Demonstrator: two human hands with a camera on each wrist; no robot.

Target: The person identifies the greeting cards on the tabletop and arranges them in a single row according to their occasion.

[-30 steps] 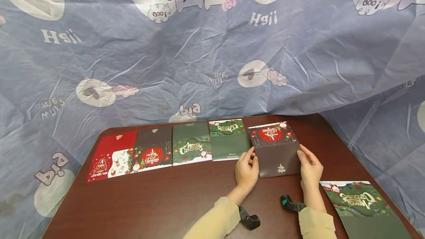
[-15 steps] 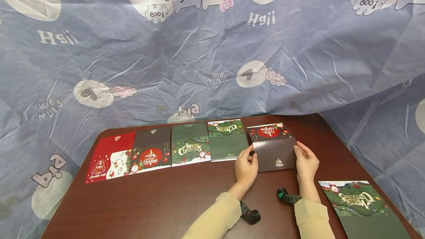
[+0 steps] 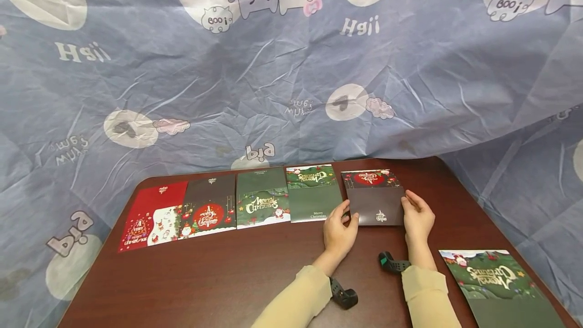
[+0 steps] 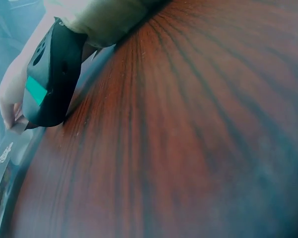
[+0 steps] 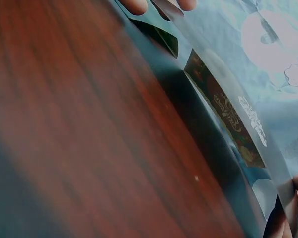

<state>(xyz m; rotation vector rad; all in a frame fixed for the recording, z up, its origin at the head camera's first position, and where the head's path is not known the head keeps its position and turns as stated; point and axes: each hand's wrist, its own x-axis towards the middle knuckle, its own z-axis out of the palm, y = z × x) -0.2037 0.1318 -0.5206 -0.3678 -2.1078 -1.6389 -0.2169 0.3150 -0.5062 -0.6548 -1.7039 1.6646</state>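
Observation:
A dark grey Christmas card (image 3: 375, 205) with a red round motif on its far panel is unfolded at the right of the row. My left hand (image 3: 339, 232) pinches its left edge, close beside a green card (image 3: 314, 200). On the opposite edge, my right hand (image 3: 418, 219) pinches the card between thumb and fingers. In the right wrist view the near panel (image 5: 253, 121) stands tilted above the table. The left wrist view catches the right hand (image 4: 12, 91) at the card's corner. Parts of both hands' fingers are hidden behind the card.
Left of the green card lie another green card (image 3: 263, 206), a dark grey card (image 3: 207, 211) and a red card (image 3: 152, 216), all unfolded. One more green card (image 3: 492, 275) lies at the near right. A patterned blue cloth (image 3: 273, 80) hangs behind the brown table (image 3: 205, 282).
The near edge of the dark grey card has moved away from me and its far panel looks narrower. My right hand has shifted slightly left and away, while the left has barely moved.

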